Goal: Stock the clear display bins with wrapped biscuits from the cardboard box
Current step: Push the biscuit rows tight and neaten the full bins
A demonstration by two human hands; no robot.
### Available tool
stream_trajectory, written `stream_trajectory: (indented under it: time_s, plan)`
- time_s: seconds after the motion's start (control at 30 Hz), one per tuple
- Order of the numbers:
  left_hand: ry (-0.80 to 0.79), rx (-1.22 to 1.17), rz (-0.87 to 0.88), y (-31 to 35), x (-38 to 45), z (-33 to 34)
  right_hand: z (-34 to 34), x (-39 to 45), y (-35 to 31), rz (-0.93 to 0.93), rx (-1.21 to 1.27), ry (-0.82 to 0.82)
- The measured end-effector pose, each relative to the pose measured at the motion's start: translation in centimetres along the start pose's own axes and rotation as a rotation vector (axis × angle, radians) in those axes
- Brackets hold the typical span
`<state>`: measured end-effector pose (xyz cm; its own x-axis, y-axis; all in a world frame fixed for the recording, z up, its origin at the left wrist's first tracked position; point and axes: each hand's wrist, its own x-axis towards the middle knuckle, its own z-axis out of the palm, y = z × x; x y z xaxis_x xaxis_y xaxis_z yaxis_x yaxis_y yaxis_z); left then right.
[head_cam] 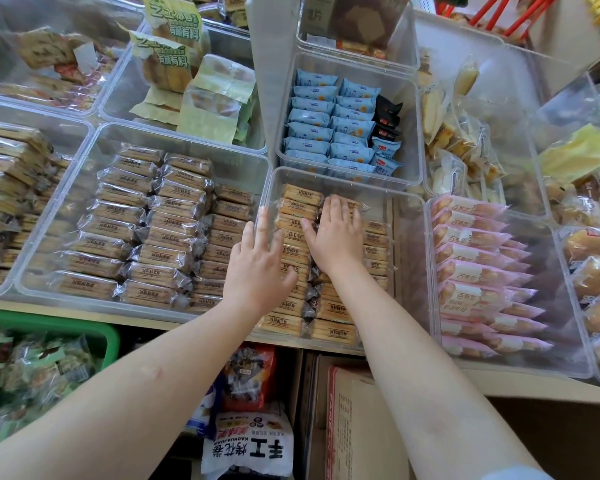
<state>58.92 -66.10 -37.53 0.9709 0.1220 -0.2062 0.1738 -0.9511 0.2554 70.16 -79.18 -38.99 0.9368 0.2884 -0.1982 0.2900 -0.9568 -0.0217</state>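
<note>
Bright, even, diffuse light; no hard shadows, only soft shade under forearms. White glare on glossy clear plastic wrappers of tan biscuits point(125, 216) and on rims of clear plastic display bins point(184, 133). Centre sharp; corners smeared, green plastic crate point(49, 323) blurred. Wide-angle bowing bends bin edges outward near frame borders.

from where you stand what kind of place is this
Most likely a snack shop's loose-sweets counter: rows of clear bins filled with wrapped biscuits, blue packets and pink packets, with a cardboard box of stock below.
</note>
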Motion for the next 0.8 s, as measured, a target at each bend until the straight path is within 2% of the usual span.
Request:
stream_trajectory:
  time_s: [0.17,0.47,0.53,0.63,0.73,0.8]
  plan:
    - [0.002,-0.014,0.003,0.0,0.0,-0.1,-0.3,0.5,-0.5,0.026,0.027,0.006]
    - [0.002,-0.015,0.003,0.0,-0.1,-0.2,-0.8,0.2,0.0,-0.126,0.061,0.012]
    - [-0.001,-0.007,0.001,0.0,-0.1,-0.2,-1.4,-0.1,0.8,-0.11,0.176,0.097]
    - [-0.01,0.004,0.003,0.0,-0.1,-0.2,-1.9,-1.4,2.5,0.057,0.313,0.231]
    - [-0.012,0.001,0.004,0.0,-0.1,-0.2,-2.1,-1.8,3.9,0.246,0.47,0.086]
    - [-0.014,-0.003,0.002,0.1,-0.1,-0.2,-2.2,-1.5,4.2,0.281,0.611,-0.052]
